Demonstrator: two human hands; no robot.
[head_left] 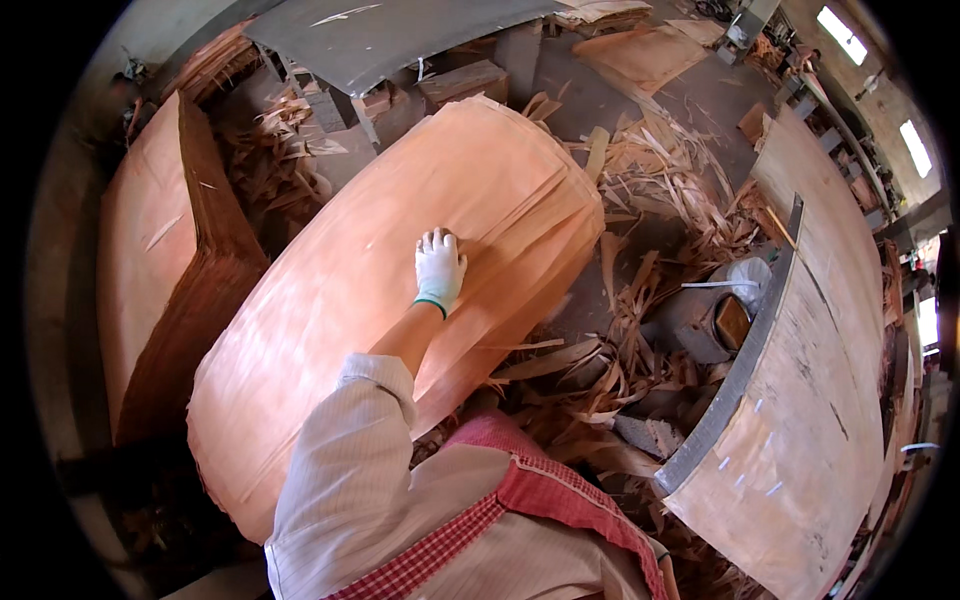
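Note:
My left hand (pixel 440 270), in a white glove with a green cuff, rests on top of a big stack of thin wood veneer sheets (pixel 330 260). Its fingers lie on the pinkish-tan surface, and I see nothing held in them. Long folds and loose, overlapping edges run along the stack's right side, just right of the hand. My right hand does not show; only a bit of that arm appears at the bottom edge, beside my red checked apron (pixel 550 490).
Another veneer stack (pixel 150 260) stands at left. A dark-topped table (pixel 390 40) is at the far side. To the right lies a large pale board (pixel 790 420) with a grey edge, near a metal can (pixel 705 320). Veneer scraps (pixel 660 160) litter the floor.

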